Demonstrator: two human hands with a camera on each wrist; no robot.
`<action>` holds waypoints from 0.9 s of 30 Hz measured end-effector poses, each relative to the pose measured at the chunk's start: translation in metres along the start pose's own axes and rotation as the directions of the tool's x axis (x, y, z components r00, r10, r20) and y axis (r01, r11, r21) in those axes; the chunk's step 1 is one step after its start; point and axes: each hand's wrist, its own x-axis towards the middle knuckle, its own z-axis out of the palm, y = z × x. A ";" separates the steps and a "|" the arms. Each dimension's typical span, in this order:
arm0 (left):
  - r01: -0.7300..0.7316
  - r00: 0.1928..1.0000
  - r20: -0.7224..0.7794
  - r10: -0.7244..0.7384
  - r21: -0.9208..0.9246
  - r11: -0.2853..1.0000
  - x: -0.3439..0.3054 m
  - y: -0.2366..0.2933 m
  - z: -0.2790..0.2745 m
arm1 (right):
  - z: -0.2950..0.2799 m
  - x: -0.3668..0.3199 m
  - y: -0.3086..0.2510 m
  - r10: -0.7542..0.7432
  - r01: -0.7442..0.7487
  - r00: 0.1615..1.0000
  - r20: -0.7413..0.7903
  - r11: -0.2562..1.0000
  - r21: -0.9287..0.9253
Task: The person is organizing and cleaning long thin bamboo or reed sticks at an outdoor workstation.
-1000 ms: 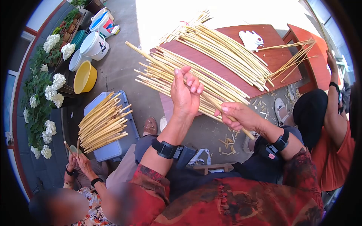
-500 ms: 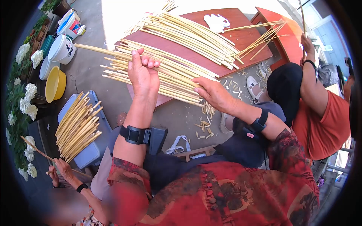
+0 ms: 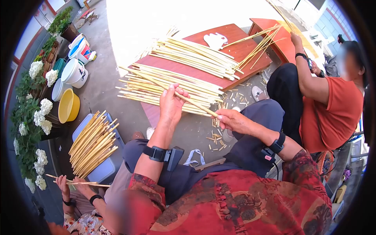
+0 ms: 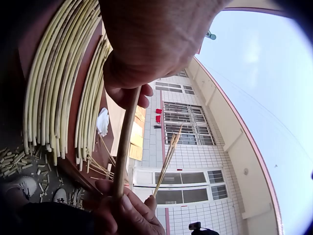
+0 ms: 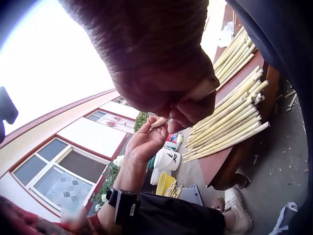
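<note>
Reddish tabletop (image 3: 235, 33), two spread rows of sticks (image 3: 192, 56), one held stick (image 3: 201, 107).
The held stick slants across the nearer row in the head view; the left hand (image 3: 171, 105) curls round it, the right hand (image 3: 235, 120) pinches near its end.

Dozens of stalks (image 3: 199, 59), one yellow basin (image 3: 72, 111), one blue tub (image 3: 101, 172)

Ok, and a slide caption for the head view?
Left hand and right hand hold one stick near a stick-laden table.
</note>
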 end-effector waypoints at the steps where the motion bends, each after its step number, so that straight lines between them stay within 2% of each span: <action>1: 0.053 0.998 -0.016 -0.053 -0.011 0.999 -0.008 -0.002 0.000 | 0.005 -0.005 -0.001 -0.016 0.016 1.000 -0.006 1.000 -0.001; 4: 0.077 0.997 0.014 -0.077 -0.006 0.997 -0.039 -0.010 -0.004 | 0.022 -0.013 -0.003 0.063 -0.083 0.991 0.115 0.981 0.177; 9: 0.084 0.994 0.068 -0.084 0.000 0.996 -0.080 -0.027 -0.010 | 0.038 -0.017 0.006 0.041 -0.072 0.985 0.166 0.980 0.187; 11: 0.106 0.994 -0.005 -0.105 0.026 0.994 -0.090 -0.033 -0.012 | 0.040 -0.022 0.009 0.052 -0.060 0.983 0.175 0.997 0.039; 12: 0.080 0.997 -0.019 -0.079 0.034 0.996 -0.095 -0.034 -0.012 | 0.040 -0.026 0.008 0.042 -0.033 0.991 0.130 0.997 -0.069; 13: 0.080 0.997 -0.008 -0.080 0.045 0.996 -0.098 -0.037 -0.013 | 0.039 -0.029 0.009 0.031 -0.023 0.992 0.119 0.998 -0.064; 15: 0.039 0.993 -0.111 -0.038 0.009 0.999 -0.101 -0.040 -0.017 | 0.037 -0.034 0.010 -0.198 0.210 0.978 0.071 0.891 -0.403; 16: 0.042 0.991 -0.129 -0.040 0.006 0.999 -0.102 -0.040 -0.018 | 0.038 -0.036 0.009 -0.211 0.222 0.975 0.072 0.890 -0.399; 18: 0.038 0.990 -0.139 -0.034 0.023 0.999 -0.107 -0.041 -0.018 | 0.042 -0.043 0.006 -0.175 0.166 0.984 0.035 0.820 -0.548; 21: 0.027 0.983 -0.185 -0.019 0.037 0.999 -0.115 -0.041 -0.017 | 0.044 -0.046 0.012 -0.241 0.215 0.970 0.040 0.764 -0.608; 25: 0.022 0.983 -0.181 -0.012 0.050 0.999 -0.124 -0.039 -0.010 | 0.043 -0.043 0.023 -0.244 0.258 0.965 0.091 0.845 -0.468; 27: 0.010 0.989 -0.148 -0.001 0.064 0.998 -0.129 -0.040 -0.005 | 0.040 -0.043 0.027 -0.181 0.216 0.974 0.137 0.926 -0.311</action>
